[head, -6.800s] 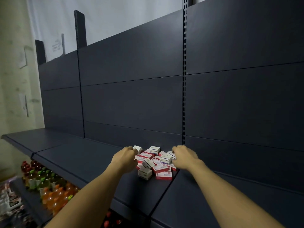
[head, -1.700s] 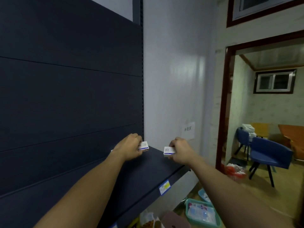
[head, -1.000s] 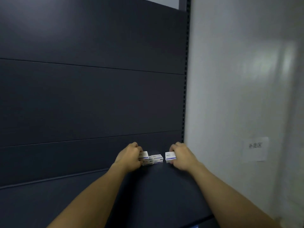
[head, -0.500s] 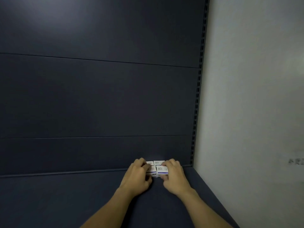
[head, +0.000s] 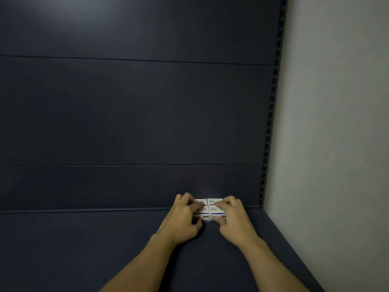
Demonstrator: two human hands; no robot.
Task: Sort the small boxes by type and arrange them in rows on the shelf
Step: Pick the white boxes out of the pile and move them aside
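Left hand (head: 181,220) and right hand (head: 234,221) (fingers curled) pinch white boxes (head: 211,208).

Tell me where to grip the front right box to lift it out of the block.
Pinch the front right box by its front and right sides, coming from the front right: its back and left sides abut neighbouring boxes, and the right hand already sits there.

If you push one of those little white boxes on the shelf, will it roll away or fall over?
Probably neither. The little white boxes have flat sides and lie low on the shelf, so one would likely slide rather than roll or tip. They look like thin card, so probably light and easily dented. The left hand and right hand move them with just fingertips.
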